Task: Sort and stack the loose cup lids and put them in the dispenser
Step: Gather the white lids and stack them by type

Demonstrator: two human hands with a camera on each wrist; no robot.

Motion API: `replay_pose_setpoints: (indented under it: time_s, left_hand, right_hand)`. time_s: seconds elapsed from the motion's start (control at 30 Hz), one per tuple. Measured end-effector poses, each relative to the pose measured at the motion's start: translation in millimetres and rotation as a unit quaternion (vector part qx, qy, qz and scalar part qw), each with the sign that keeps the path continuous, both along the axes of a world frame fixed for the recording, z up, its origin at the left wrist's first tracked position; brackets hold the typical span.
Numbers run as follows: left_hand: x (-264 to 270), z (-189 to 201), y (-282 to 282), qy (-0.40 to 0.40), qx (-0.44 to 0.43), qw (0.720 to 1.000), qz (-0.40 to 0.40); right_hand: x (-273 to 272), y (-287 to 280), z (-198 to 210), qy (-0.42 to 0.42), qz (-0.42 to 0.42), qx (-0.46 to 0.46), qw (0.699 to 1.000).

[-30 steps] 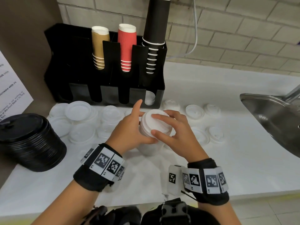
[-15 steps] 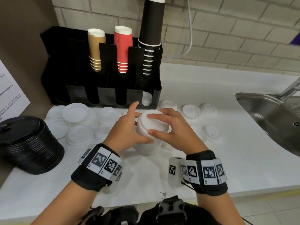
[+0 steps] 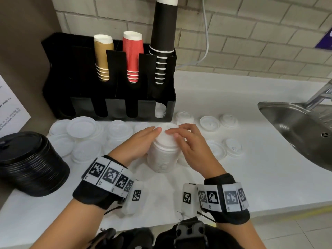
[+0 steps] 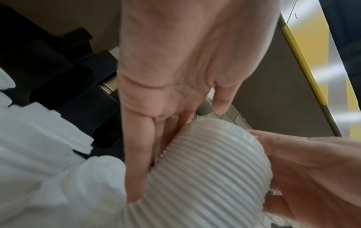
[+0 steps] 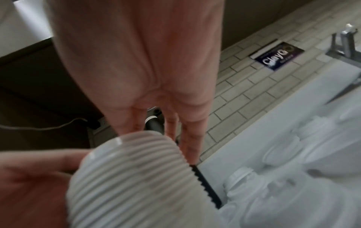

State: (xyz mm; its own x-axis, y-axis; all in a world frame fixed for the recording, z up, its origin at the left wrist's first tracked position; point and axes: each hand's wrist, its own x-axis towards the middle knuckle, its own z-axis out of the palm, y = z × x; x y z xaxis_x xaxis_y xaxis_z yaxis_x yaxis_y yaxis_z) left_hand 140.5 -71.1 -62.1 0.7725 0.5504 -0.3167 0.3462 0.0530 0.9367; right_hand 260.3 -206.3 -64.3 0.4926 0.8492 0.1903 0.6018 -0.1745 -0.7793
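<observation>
Both hands flank the white lid stack [image 3: 164,151] on the counter [image 3: 251,177]: left hand [image 3: 136,144] and right hand [image 3: 190,146] with straight fingers pressed to its sides, seemingly steadying; fingertips meet on top.

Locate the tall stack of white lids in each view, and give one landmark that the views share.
Head: stack of white lids at centre, between both hands.
Left wrist: lower centre-right, ribbed side facing the camera.
Right wrist: lower left.
Shared landmark: black cup dispenser.
</observation>
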Motion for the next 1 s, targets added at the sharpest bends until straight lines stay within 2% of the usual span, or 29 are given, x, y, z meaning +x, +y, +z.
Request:
replay_pose_setpoints:
  time_s: [0.1,0.23,0.5,0.83,1.0]
  left_hand:
    - [4,-6,-3,0.052,-0.009,0.999,0.003]
    - [2,-13,-5,0.106,-0.062,0.992,-0.003]
    - [0,-13,-10,0.114,-0.116,0.987,0.001]
    - [-3,-6,-14,0.071,-0.128,0.989,0.002]
    - [-6,4,-19,0.01,-0.15,0.988,0.015]
  right_hand:
    - [-2,2,-4,0.038,-0.027,-0.039,0.998]
    - [-8,5,-9,0.117,-0.059,-0.083,0.988]
    - [-4,4,-7,0.323,-0.064,-0.149,0.932]
    - [-5,3,-7,0.409,-0.081,-0.113,0.902]
    - [0,2,7,0.399,-0.082,-0.084,0.91]
